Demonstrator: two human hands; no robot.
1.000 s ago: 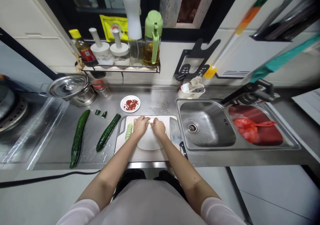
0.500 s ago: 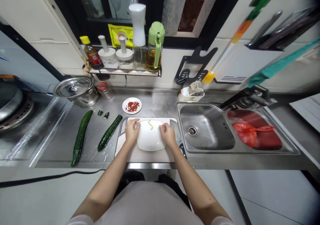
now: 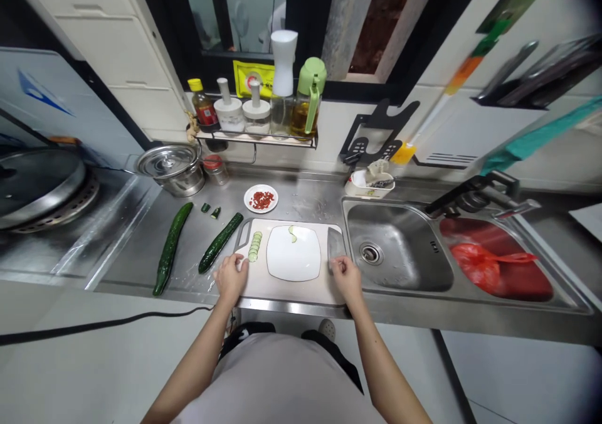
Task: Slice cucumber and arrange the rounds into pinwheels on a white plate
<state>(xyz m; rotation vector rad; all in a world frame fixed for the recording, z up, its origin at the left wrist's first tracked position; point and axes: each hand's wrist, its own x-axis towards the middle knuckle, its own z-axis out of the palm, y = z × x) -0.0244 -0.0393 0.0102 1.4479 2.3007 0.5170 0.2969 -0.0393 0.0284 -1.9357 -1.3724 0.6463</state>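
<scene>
A white square plate lies on the cutting board, with thin pale green cucumber pieces at its far edge. Overlapping cucumber slices form a row on the board left of the plate. My left hand is at the board's near left edge, just below that row, thumb and fingers apart with nothing held. On the board's right side lies a knife, its blade flat. My right hand closes at the knife's near end and hides the handle.
Two cucumbers and two cut ends lie to the left. Behind the board stands a small plate of chopped red pieces. A double sink with a red bag is at the right. A lidded pot stands back left.
Both hands have moved off the plate's sides, outward and toward me. The row of slices has come into sight; my right hand has reached the knife handle. The view has shifted slightly.
</scene>
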